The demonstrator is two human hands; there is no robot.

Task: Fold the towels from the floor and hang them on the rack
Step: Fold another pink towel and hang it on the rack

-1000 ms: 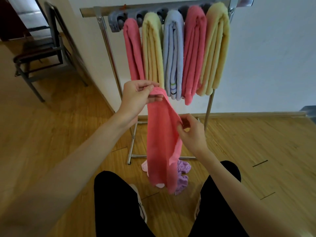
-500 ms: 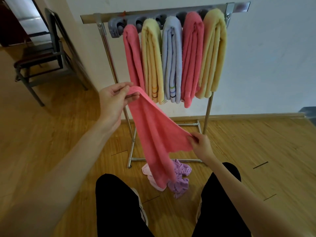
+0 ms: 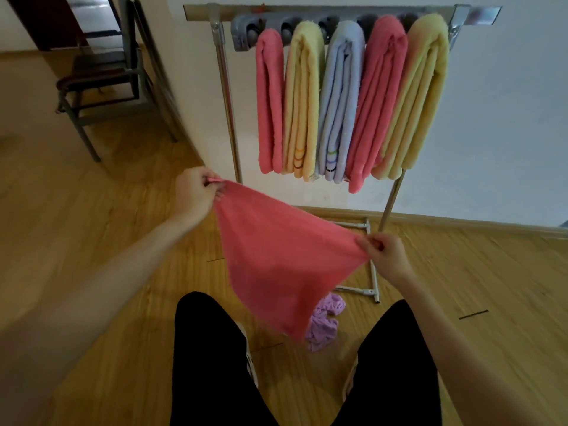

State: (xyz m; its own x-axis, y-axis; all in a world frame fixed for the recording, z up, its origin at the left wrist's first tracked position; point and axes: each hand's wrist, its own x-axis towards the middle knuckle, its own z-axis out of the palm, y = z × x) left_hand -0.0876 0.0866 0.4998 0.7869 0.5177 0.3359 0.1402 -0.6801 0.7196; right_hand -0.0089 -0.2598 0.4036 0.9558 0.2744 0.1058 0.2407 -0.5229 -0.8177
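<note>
Pink towel [image 3: 276, 265] spread in front of the rack [image 3: 338, 13] | head view: left hand [image 3: 196, 195] and right hand [image 3: 384, 253] each pinch a top corner | step: opening out; next, likely bring corners together | count: five folded towels hung, one purple towel [image 3: 325, 321] on the floor below

Your pink towel [image 3: 276, 265] hangs spread and slanted between both corners; five folded towels drape the rack [image 3: 338, 13]; a purple towel [image 3: 325, 324] lies crumpled on the floor.
</note>
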